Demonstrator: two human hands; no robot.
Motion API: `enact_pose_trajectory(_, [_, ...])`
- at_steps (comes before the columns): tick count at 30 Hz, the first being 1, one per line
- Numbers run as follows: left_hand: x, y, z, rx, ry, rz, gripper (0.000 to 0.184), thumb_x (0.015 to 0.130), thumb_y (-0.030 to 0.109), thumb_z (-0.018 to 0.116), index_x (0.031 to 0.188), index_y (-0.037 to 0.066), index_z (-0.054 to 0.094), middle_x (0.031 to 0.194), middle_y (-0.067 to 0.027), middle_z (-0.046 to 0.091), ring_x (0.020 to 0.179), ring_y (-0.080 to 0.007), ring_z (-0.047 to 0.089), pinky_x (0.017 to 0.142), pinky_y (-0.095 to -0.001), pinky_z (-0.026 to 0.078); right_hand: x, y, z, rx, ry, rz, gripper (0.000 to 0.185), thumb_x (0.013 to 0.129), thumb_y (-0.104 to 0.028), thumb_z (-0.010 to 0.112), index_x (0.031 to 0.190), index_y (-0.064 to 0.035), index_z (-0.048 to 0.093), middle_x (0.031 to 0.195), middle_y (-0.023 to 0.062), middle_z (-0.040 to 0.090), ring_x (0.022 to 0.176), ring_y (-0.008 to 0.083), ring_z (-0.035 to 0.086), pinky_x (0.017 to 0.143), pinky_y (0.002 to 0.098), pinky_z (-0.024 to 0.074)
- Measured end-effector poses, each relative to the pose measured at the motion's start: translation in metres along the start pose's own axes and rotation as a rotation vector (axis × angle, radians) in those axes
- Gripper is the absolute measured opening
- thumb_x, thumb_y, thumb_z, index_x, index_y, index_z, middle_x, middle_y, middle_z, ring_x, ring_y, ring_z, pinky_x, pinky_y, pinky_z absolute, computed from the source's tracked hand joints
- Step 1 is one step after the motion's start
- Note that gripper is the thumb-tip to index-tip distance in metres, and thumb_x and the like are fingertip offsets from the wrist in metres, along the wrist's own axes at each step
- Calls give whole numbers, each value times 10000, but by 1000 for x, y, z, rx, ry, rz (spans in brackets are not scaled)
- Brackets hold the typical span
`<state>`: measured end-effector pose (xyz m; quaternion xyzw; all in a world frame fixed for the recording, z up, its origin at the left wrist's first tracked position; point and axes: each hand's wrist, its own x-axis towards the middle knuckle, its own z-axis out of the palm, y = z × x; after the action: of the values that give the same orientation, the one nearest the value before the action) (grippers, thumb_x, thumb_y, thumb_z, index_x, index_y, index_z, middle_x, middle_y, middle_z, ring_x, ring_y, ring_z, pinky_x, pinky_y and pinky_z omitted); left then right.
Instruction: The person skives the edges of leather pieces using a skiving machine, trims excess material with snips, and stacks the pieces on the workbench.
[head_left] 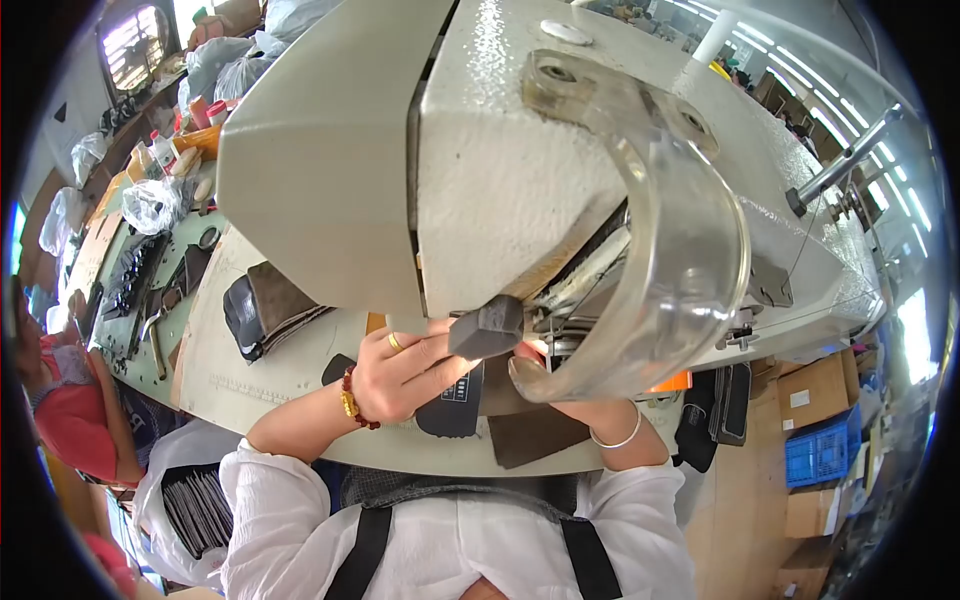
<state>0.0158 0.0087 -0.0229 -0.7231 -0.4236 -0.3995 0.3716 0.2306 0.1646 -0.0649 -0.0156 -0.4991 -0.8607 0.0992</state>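
A large pale sewing machine (520, 170) fills the upper middle, its head over the work table. My left hand (395, 375), with a ring and a red bead bracelet, reaches in beside the needle area; its fingers bend over a dark printed piece (452, 412) with white lettering. A grey block-like part (487, 328) of the machine hides its fingertips. My right hand (530, 368) is opposite, behind a clear curved guard (690, 270), so most of its fingers are covered. Near its wrist lies a brown fabric piece (540, 437) on the table.
Folded dark brown pieces (285, 305) lie on the table (235, 370) at left. Beyond, a green bench (185, 235) carries tools and bags; a person in red (85, 400) sits there. A plastic bag (195, 500) of dark pieces is lower left. Boxes and a blue crate (822, 448) stand right.
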Motion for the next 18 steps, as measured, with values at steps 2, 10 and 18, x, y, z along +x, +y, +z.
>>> enact_pose_trajectory(2, [-9,-2,1,-30,-33,-4,245,659,56,698,900,58,740,927,-103,708,862,-240,707,660,-281,565,-4,3,7,-931,-188,-86,438,1000,-282,594,1313,19,535,1204,112,612,1084,216,608,970,337,503])
enact_pose_trajectory(10, [6,-1,-9,50,-80,39,241,678,42,653,909,60,719,964,-123,717,689,-128,644,532,-261,495,-1,55,16,-2202,457,-886,434,956,-506,554,857,-85,591,764,44,607,662,164,547,600,286,441])
enact_pose_trajectory(18, [-1,-5,-8,24,-95,32,195,606,78,694,793,28,713,978,-142,720,644,-149,623,524,-289,479,-2,77,33,-3806,1,-891,427,949,-495,568,904,-71,586,816,65,604,713,179,555,637,295,449])
